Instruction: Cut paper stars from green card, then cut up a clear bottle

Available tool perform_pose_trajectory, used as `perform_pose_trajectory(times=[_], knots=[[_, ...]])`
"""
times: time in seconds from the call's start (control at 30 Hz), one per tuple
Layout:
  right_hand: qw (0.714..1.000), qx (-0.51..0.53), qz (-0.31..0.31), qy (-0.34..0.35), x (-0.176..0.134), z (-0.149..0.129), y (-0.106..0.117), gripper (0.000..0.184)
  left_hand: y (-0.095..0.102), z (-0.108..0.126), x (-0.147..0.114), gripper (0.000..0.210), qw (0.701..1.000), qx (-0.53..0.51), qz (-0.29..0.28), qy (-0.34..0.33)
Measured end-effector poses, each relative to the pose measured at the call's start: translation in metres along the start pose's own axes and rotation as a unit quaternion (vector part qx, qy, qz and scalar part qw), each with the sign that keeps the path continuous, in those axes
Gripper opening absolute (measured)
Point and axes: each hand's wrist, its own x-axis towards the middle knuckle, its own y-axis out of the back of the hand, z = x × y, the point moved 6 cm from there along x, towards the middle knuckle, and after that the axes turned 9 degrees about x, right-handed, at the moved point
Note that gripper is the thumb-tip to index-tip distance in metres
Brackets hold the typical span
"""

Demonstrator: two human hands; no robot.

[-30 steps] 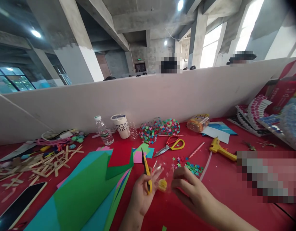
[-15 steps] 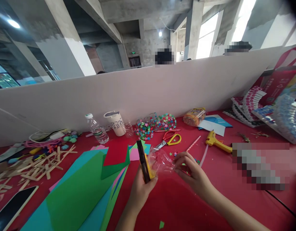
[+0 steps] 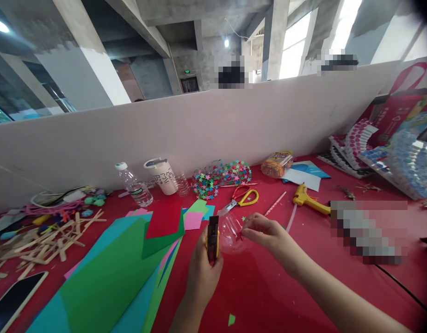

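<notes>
Fingers of the left hand (image 3: 203,270) clasp a cutter (image 3: 212,237), the right hand (image 3: 270,233) pinching clear plastic (image 3: 230,235), probably light, slippery, best held by its edge.

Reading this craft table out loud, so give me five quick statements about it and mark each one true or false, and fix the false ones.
1. The left hand has the utility knife in its grip. True.
2. In the picture, the yellow glue gun lies to the right of the scissors. True.
3. Both handles of the scissors are yellow. False: one is yellow, the other red.
4. The red sheet partly covers a dark green sheet. True.
5. The scissors are being held. False: they lie on the red table, and the right hand is at the clear plastic piece.
</notes>
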Motion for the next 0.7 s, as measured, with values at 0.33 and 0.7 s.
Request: perform_pose_trajectory(times=[0.33,0.7], knots=[[0.989,-0.082,0.1,0.077,0.011,0.006,0.031,0.013,0.006,-0.008,0.0,0.041,0.983,-0.161,0.051,0.077],[0.952,-0.215,0.066,0.208,-0.003,0.009,0.02,0.022,-0.009,-0.004,-0.006,0.048,0.948,-0.24,0.002,0.21]])
